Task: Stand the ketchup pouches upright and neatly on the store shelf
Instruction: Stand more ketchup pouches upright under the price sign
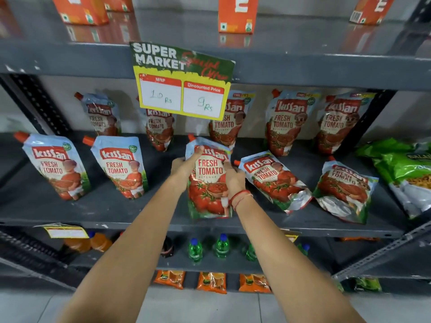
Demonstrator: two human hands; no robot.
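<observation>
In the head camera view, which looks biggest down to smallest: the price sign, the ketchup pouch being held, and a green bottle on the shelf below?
1. Price sign, largest.
2. Held ketchup pouch, gripped by the left hand and right hand.
3. Green bottle, smallest.

The sign and pouch sit nearer the camera than the bottle, so true sizes may differ.

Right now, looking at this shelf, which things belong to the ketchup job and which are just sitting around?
Job:
held ketchup pouch, left hand and right hand on it
two tipped pouches to its right
standing pouches

Sitting around:
price sign
green snack bags
orange cartons
bottles
</observation>
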